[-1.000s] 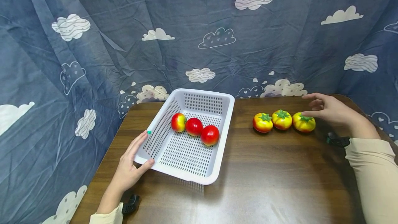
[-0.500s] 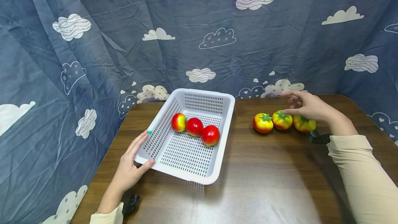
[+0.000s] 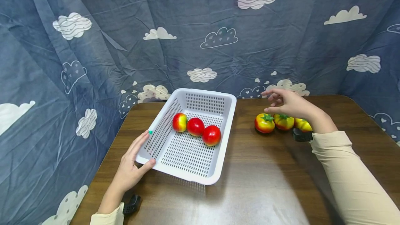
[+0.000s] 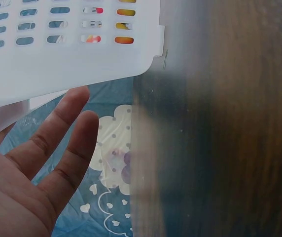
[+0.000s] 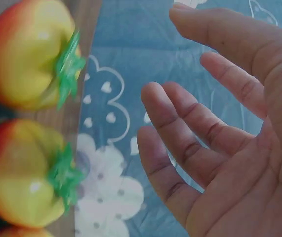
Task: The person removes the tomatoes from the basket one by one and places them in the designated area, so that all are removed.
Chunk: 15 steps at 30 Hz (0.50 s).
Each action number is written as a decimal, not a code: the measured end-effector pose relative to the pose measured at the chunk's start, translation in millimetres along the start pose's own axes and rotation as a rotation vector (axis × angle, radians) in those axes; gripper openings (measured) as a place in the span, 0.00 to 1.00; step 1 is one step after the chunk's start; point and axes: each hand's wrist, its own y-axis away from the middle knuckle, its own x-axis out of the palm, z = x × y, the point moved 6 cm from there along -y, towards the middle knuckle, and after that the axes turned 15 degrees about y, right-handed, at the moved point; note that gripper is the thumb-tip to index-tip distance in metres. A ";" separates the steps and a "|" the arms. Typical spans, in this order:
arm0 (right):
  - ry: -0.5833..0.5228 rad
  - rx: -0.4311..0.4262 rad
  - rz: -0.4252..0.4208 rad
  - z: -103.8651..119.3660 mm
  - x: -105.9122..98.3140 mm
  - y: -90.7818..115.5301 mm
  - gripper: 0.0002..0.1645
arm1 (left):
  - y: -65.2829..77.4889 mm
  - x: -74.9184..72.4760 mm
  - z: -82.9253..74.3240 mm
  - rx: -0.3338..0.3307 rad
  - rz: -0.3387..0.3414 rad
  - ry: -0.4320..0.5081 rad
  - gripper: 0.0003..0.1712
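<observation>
My left hand (image 3: 128, 170) is at the left front corner of a white perforated basket (image 3: 229, 127), its thumb on the front rim and a fingertip at the left rim. Two of its straight fingers (image 4: 72, 148) show below the basket wall in the left wrist view. Inside the basket sit three shiny red and yellow apple-like fruits (image 3: 195, 127). My right hand (image 3: 290, 104), fingers loosely bent and holding nothing, hovers over a row of three yellow-red tomato-like fruits with green star-shaped tops, nearest the left one (image 3: 264, 123). The wrist partly hides the right one (image 3: 303, 125).
Everything stands on a brown wooden table (image 3: 250, 183). Behind it and along the sides hangs a dark blue cloth (image 3: 175, 61) with white clouds. A black strap device (image 3: 302, 135) sits on my right wrist, another (image 3: 132, 204) on my left.
My right hand has moved left along the fruit row, from the right fruit past the middle one to above the left one. My left hand, the basket and the fruits stay put.
</observation>
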 end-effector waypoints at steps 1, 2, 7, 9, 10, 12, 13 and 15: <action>-0.005 -0.004 -0.002 3.4 -0.1 -1.4 0.37 | 0.0 0.0 0.0 -0.001 0.000 0.003 0.49; -0.017 -0.007 0.001 6.9 -0.1 -2.7 0.37 | -0.1 0.0 -0.2 -0.001 0.000 0.004 0.49; -0.058 -0.035 0.011 24.3 1.1 -9.4 0.36 | -0.5 0.1 -1.2 0.007 0.001 0.013 0.49; -0.062 -0.047 0.017 31.2 2.5 -12.3 0.35 | -0.5 0.0 -1.5 0.009 0.000 0.016 0.49; -0.062 -0.053 0.018 34.6 3.3 -13.8 0.35 | -0.4 0.0 -1.5 0.009 0.000 0.018 0.49; -0.059 -0.056 0.022 40.8 5.3 -16.4 0.34 | -0.3 -0.1 -1.3 0.008 -0.001 0.019 0.49; -0.056 -0.056 0.025 43.6 6.3 -17.6 0.34 | -0.3 -0.2 -1.2 0.007 -0.001 0.019 0.49; -0.065 -0.054 0.032 48.7 9.0 -20.3 0.35 | -0.2 -0.3 -0.8 0.007 0.000 0.018 0.49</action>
